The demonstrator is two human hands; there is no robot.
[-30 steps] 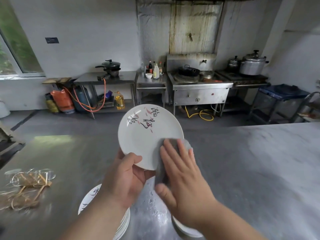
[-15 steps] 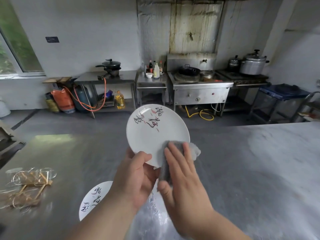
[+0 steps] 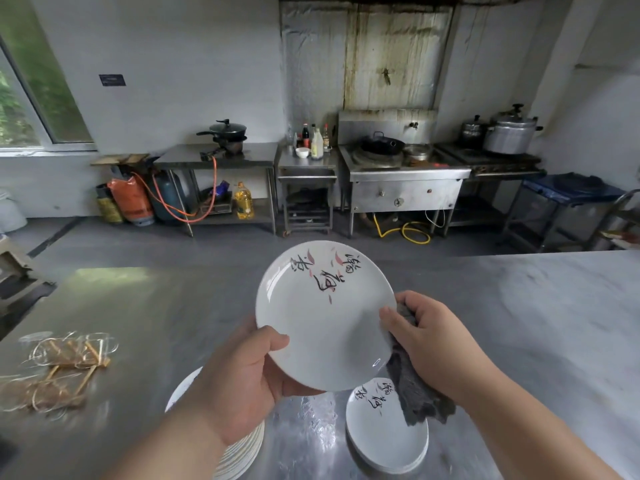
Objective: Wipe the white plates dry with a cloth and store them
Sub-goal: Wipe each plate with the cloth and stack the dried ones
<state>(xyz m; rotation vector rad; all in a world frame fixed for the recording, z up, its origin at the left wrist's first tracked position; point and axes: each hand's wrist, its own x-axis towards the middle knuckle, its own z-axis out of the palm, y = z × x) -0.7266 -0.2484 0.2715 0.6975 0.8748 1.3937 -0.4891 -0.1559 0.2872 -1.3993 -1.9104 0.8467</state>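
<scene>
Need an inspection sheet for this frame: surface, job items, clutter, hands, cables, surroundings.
Surface: steel worktop, glare patch at far left.
Job's things: held plate, tilted, printed face toward camera; grey cloth at its right rim, hanging down; left plate stack under the left forearm; right plate stack, shorter, print up.
Clutter: tangle of loops and brown sticks at left, kind unclear.
Grippers: left hand grips held plate's lower-left rim; right hand holds grey cloth against the rim.
Cables: orange hose up to the far burner; yellow hose on floor under wok stove.
Surroundings: gas cylinder, pressure cooker, window.
</scene>
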